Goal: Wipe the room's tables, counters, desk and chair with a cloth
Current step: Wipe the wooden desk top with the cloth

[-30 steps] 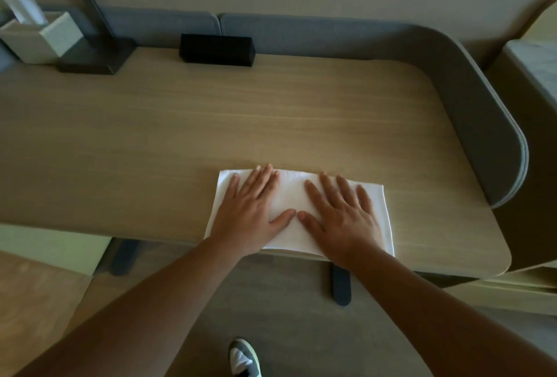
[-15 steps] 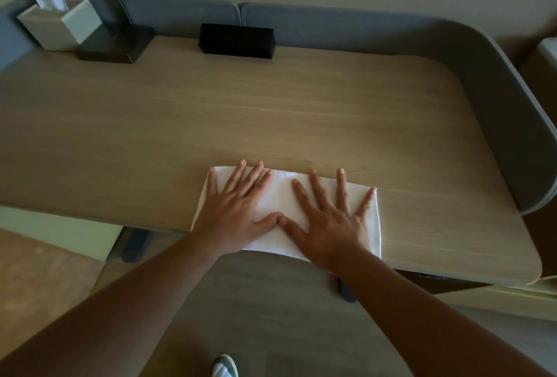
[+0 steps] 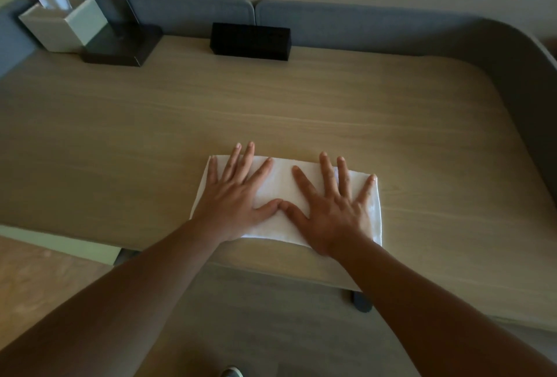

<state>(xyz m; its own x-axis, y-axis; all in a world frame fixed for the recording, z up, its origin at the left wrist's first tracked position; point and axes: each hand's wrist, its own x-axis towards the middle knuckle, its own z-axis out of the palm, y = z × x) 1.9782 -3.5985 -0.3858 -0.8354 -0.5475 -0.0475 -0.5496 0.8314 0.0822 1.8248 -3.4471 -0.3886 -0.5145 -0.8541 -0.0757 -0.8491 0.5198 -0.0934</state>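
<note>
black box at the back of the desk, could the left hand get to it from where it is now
Probably yes. The left hand lies flat on the cloth, and only bare desk lies between it and the black box; it looks like a long forward stretch.

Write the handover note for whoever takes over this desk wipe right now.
Left hand: flat, fingers spread, pressing the white cloth.
Right hand: flat beside it on the same cloth, thumbs touching.
Cloth: folded, lying near the front edge of the wooden desk.
At the back: tissue box, lamp base, black box.
Done: cannot tell how much is wiped.
Left: the rest of the desk, round those items, then the other furniture.
</note>
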